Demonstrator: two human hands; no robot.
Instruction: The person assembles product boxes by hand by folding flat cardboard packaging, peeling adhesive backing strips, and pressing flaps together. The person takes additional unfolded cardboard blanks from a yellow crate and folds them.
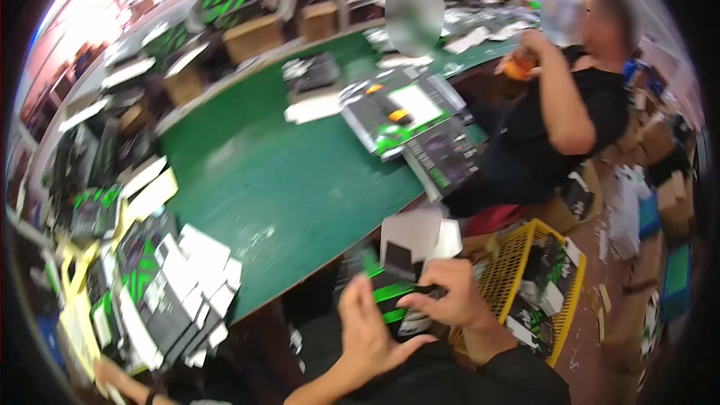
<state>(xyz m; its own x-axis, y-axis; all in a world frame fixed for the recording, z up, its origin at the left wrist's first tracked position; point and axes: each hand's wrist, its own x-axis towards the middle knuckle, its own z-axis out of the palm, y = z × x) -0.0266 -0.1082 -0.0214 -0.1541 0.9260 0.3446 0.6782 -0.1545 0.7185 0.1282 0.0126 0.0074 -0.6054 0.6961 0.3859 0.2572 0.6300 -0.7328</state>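
Note:
In front of my body is a small black-and-green printed carton [394, 292] with pale flaps raised at its far end. My right hand [454, 292] grips the carton's right side, fingers curled and thumb pressed along the edge. On the near left side, my left hand [367, 334] has its fingers stretched upward and its thumb spread away to the right. It is at or against the carton; firm contact cannot be made out. Part of the carton is blurred and hidden behind my hands.
A green table [277, 172] carries stacked flat printed cartons [409, 112]. More cartons [165, 292] lie at left, by another person's hand [112, 379]. A yellow crate [517, 277] stands at my right. A co-worker [555, 120] holds something orange [517, 67].

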